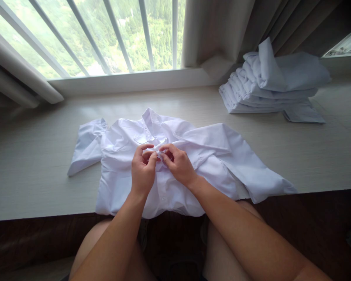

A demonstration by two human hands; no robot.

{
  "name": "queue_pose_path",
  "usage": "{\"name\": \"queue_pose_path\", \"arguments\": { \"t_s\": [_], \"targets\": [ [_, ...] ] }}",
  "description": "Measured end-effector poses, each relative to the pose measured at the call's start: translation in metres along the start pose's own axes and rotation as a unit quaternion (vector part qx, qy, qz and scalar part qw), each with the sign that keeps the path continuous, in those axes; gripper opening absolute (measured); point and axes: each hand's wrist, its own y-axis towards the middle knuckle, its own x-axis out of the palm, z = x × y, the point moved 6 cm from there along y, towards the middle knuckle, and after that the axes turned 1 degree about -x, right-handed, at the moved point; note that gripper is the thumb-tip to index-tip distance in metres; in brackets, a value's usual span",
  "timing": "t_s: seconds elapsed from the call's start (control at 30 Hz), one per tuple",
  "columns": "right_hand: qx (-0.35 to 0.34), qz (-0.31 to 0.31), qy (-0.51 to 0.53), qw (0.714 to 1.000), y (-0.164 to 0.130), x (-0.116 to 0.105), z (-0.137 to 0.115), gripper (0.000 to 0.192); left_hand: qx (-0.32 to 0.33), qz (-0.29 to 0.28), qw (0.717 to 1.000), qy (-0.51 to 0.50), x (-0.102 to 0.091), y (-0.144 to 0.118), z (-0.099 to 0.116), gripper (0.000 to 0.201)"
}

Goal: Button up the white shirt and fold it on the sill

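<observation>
A white collared shirt [119,179] lies front side up on the pale ledge, its collar toward the window and its hem at the near edge. One sleeve is bent out to the left; the other stretches to the right. My left hand [144,168] pinches the shirt's front opening just below the collar. Close beside it, my right hand [177,162] pinches the same bit of cloth, fingertips nearly touching the left ones. Whatever button or buttonhole lies between the fingers is hidden. Lower on the front strip, a small button [163,198] shows.
A stack of folded white garments [272,86] stands on the ledge [35,187] at the back right, one piece sticking up on top. Behind the ledge is a barred window [119,35], with grey curtains [216,31] at its sides. My knees are below the ledge's near edge.
</observation>
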Motion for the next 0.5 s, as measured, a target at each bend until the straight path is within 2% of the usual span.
{"name": "queue_pose_path", "arguments": {
  "t_s": [0.3, 0.5],
  "targets": [
    [0.002, 0.007, 0.000, 1.000, -0.0002, -0.0012, 0.0025, 0.019, -0.011, 0.014, 1.000, -0.014, -0.0054, 0.0006, -0.0011, 0.027],
    [0.004, 0.007, 0.007, 1.000, -0.0001, -0.0001, 0.0033, 0.020, -0.042, 0.014, 0.996, -0.074, -0.0055, 0.0019, -0.0071, 0.029]
  ]
}}
